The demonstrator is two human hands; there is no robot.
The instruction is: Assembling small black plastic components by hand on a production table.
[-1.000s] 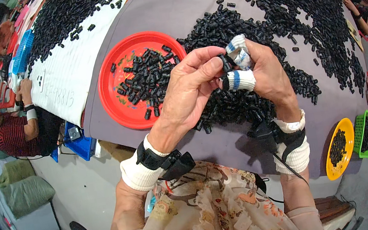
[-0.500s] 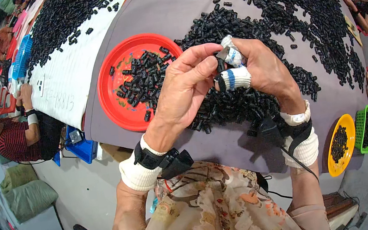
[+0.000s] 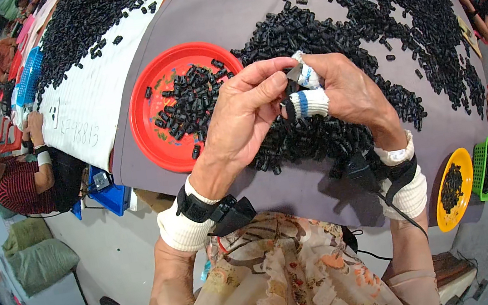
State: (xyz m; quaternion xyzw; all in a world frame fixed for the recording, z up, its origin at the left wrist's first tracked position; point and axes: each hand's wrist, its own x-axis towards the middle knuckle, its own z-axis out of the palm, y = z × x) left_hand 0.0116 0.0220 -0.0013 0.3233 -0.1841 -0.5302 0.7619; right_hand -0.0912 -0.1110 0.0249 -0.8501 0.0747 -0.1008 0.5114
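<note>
- Above the grey counter (image 3: 246, 0), both hands meet over a heap of small black parts (image 3: 329, 133).
- The left hand (image 3: 244, 114) reaches in from the lower left, wrist bent, thumb and forefinger stretched right and pinched together on a small dark piece (image 3: 294, 73).
- The right hand (image 3: 348, 89) comes in from the lower right, back of the hand up, its fingers (image 3: 310, 103) curled toward the left hand; two of them wear white wraps, one with blue stripes, and they close on the same piece from the other side.
- The piece sits between the two hands' fingertips, held clear of the heap; its shape is too small to tell.
- Each wrist carries a white cuff and a black strap with a small black unit.
- Just left of the hands lies a red plate (image 3: 152, 128) with black parts in it.
- At the right counter edge stand a yellow bowl (image 3: 445, 214) of black parts and a green basket (image 3: 487, 169).
- Another person in a striped top (image 3: 21, 182) sits at far left.
</note>
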